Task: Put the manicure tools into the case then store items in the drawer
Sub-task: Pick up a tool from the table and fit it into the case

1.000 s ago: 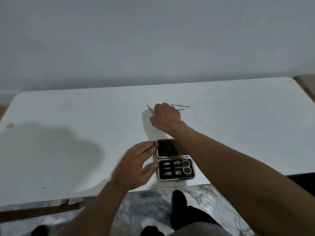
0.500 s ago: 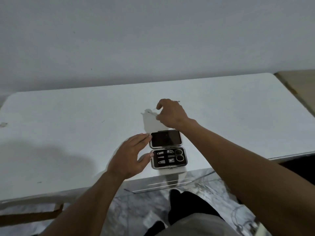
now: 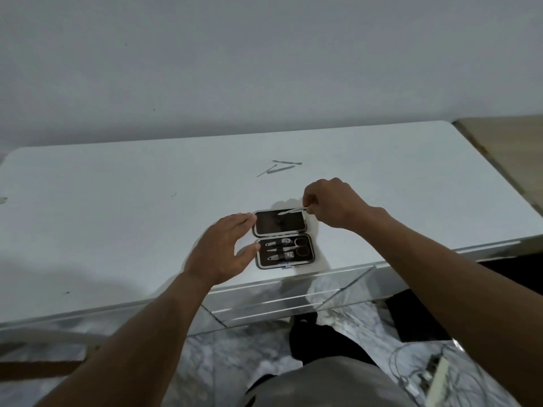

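Right hand [image 3: 332, 205] pinches thin tool [image 3: 292, 212] | left hand [image 3: 223, 251] open beside case [image 3: 283, 239] | white table [image 3: 117, 215], grey wall [image 3: 235, 69]

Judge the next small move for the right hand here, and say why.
Probably lower the tool toward the tray and slide it into a free slot. The right hand pinches it over the open lid, the left hand steadies the case beside it, and loose tools wait farther back on the table.
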Demonstrator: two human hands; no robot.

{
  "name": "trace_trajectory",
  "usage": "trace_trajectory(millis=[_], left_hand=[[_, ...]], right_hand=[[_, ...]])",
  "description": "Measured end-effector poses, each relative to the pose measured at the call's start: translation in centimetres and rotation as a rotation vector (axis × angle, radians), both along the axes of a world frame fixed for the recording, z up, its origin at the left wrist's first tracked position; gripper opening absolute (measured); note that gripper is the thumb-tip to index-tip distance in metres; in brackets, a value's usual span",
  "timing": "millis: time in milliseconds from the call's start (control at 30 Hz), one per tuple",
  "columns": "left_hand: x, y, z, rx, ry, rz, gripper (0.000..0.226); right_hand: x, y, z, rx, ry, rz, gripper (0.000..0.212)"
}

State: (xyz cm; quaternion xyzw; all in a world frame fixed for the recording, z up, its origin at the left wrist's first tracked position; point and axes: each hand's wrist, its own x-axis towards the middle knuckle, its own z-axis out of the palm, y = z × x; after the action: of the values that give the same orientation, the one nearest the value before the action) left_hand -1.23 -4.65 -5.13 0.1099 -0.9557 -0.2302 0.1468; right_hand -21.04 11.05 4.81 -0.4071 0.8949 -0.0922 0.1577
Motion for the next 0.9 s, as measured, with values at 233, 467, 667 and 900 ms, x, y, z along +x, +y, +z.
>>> trace_trajectory(millis=[233,467,667,900], left_hand=[[-0.1,0.1,0.3,0.013,-0.003,0.016,0.064],[-0.2,0.0,0.0,-0.004,-0.004,0.012,0.063],[-0.3,0.1,0.2,-0.024,-0.02,0.02,0.063],[-0.3,0.2,0.2,-0.008,0.004,0.019,0.062]], right_hand=[[0.1,1.7,-1.4,0.033,0.043,-0.015,0.013],[0.6,1.6,-2.3,0.008,0.04,0.04,0.016],[0.9,2.4,-2.8,-0.089,0.021,0.035,0.017],[0.9,1.6,-2.1,-0.129,0.04,0.06,0.021]])
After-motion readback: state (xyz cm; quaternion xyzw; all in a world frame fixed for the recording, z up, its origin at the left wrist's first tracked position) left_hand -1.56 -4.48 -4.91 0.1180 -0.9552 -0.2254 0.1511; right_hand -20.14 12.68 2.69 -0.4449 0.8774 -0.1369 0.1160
